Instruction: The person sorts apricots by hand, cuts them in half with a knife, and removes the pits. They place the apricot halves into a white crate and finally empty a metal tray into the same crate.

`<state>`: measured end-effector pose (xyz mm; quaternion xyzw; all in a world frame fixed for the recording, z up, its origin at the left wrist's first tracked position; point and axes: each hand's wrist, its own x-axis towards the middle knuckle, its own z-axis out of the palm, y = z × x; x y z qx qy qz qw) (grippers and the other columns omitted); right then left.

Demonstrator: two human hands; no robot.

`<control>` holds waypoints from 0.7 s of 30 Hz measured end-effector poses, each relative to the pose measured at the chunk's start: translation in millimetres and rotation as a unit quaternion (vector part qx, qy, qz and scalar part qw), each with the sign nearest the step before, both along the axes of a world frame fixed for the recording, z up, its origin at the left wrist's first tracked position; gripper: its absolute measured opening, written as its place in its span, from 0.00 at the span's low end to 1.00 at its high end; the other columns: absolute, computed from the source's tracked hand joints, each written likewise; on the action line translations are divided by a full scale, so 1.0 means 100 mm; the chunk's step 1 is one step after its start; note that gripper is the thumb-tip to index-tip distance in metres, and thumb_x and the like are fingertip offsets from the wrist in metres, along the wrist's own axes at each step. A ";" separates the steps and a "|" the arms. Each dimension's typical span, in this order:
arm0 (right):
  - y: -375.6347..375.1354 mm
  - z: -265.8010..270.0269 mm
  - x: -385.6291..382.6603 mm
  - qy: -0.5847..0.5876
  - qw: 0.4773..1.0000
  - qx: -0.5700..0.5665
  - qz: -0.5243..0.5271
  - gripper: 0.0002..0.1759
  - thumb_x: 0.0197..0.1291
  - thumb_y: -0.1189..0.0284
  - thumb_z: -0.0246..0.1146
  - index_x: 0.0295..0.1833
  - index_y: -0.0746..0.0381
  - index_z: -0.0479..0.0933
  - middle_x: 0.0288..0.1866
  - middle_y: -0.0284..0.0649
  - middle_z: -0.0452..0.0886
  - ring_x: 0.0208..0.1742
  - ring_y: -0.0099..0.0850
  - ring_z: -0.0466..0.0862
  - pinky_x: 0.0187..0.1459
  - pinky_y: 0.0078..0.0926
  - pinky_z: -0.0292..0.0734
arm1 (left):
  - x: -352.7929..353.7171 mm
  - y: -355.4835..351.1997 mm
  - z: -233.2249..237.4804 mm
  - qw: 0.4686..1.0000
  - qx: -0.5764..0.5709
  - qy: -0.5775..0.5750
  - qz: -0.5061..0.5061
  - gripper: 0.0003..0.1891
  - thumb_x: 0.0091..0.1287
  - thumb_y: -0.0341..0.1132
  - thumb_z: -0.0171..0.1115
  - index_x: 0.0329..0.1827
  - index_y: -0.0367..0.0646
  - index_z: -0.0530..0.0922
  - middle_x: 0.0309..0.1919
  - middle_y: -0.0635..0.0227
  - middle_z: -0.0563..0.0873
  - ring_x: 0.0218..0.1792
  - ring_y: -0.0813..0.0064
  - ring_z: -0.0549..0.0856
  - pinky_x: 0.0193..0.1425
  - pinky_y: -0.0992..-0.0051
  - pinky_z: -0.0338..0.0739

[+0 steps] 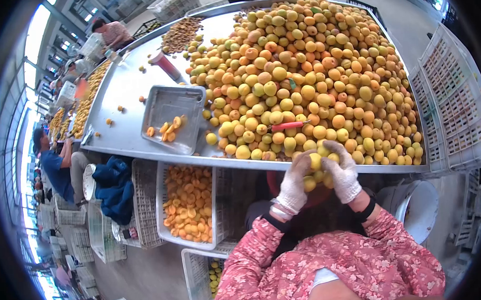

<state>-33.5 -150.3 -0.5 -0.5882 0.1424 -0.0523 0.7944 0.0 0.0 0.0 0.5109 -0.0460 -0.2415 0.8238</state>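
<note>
My left hand and my right hand, both in whitish work gloves stained at the fingers, are cupped around several yellow apricots at the table's front edge. Some of the fruit shows between the palms. Just beyond my fingers lies a big heap of whole apricots, yellow to orange. On the heap's near side rests a red-handled tool with a thin metal tip. Below my hands, a reddish tub is partly hidden by them. Left of the heap, a metal tray holds several apricot halves.
A red cup and a pile of pits are on the metal table. Under its edge stands a crate of apricot halves. White crates and a white bucket stand at right. Other people work at left and opposite.
</note>
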 end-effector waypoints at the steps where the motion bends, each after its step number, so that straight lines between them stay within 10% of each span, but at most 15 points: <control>1: 0.14 -0.07 0.09 0.001 1.000 0.013 -0.008 0.27 0.61 0.81 0.62 0.67 0.64 0.70 0.57 0.43 0.79 0.59 0.31 0.78 0.63 0.28 0.74 | 0.08 0.12 0.02 1.000 0.013 0.028 -0.008 0.23 0.75 0.45 0.54 0.65 0.40 0.75 0.56 0.67 0.81 0.57 0.75 0.77 0.66 0.73 0.69; 5: 1.06 0.24 -0.45 0.038 0.996 -0.031 0.080 0.23 0.61 0.72 0.65 0.62 0.62 0.75 0.56 0.42 0.81 0.57 0.30 0.80 0.60 0.27 0.75 | -0.75 1.06 0.35 0.991 -0.016 0.111 0.070 0.25 0.75 0.50 0.51 0.63 0.40 0.75 0.55 0.62 0.81 0.52 0.70 0.83 0.58 0.71 0.79; 7: 1.63 0.18 -0.65 0.035 0.981 -0.053 0.185 0.25 0.62 0.65 0.65 0.63 0.60 0.75 0.56 0.44 0.82 0.58 0.34 0.80 0.60 0.27 0.74 | -1.24 1.64 0.41 0.989 0.055 0.040 0.130 0.22 0.75 0.43 0.54 0.67 0.43 0.71 0.57 0.63 0.80 0.54 0.67 0.83 0.56 0.69 0.82; 9: 2.14 0.12 -0.93 0.048 0.939 -0.093 0.326 0.31 0.63 0.57 0.63 0.67 0.61 0.72 0.59 0.45 0.80 0.60 0.37 0.80 0.59 0.27 0.76 | -1.75 2.21 0.31 0.932 -0.123 0.253 0.228 0.27 0.63 0.26 0.67 0.66 0.42 0.70 0.57 0.63 0.80 0.55 0.66 0.83 0.59 0.69 0.81; 11: 2.61 -0.10 -1.23 0.070 0.886 -0.029 0.457 0.35 0.61 0.55 0.64 0.70 0.61 0.70 0.61 0.47 0.78 0.56 0.33 0.80 0.55 0.30 0.78 | -2.46 2.65 0.16 0.898 0.387 -0.101 0.181 0.31 0.61 0.30 0.70 0.67 0.42 0.68 0.57 0.62 0.80 0.55 0.66 0.83 0.60 0.70 0.80; 14: 2.74 0.20 -1.49 0.134 0.765 -0.027 0.630 0.38 0.61 0.52 0.63 0.71 0.63 0.68 0.61 0.48 0.79 0.53 0.31 0.81 0.48 0.26 0.79 | -3.37 3.28 -0.49 0.933 0.130 0.086 0.324 0.30 0.69 0.50 0.58 0.67 0.41 0.66 0.60 0.56 0.78 0.62 0.62 0.78 0.61 0.59 0.78; 21: 2.17 0.38 -1.12 0.046 0.840 -0.183 0.509 0.25 0.61 0.57 0.62 0.56 0.65 0.80 0.52 0.50 0.85 0.56 0.38 0.83 0.60 0.28 0.73 | -4.00 3.47 -1.18 0.776 -0.031 0.285 0.561 0.17 0.70 0.37 0.57 0.58 0.43 0.69 0.57 0.58 0.75 0.59 0.59 0.74 0.59 0.51 0.77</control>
